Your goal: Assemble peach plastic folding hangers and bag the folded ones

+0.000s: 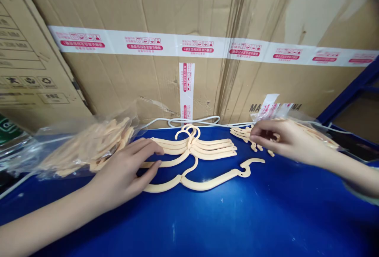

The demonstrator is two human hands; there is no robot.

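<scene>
Several cream plastic clothes hangers (213, 152) lie in a fanned stack on the blue tabletop, their hooks pointing away from me. Nearer to me is a separate hanger (204, 186) with a small hooked piece (248, 166) at its right end. My left hand (130, 166) is over the left ends of the hangers, thumb and fingers apart and partly covering them. On the right, my right hand (275, 136) reaches into a pile of small cream pieces (241, 132). Its thumb and fingertips are brought together there; what lies between them is hidden.
A clear plastic bag (89, 146) of cream parts lies at the left, and more parts (316, 132) lie behind my right hand. A white cord (192, 121) runs along the back edge. Large cardboard boxes (133, 79) stand behind the blue table (225, 221).
</scene>
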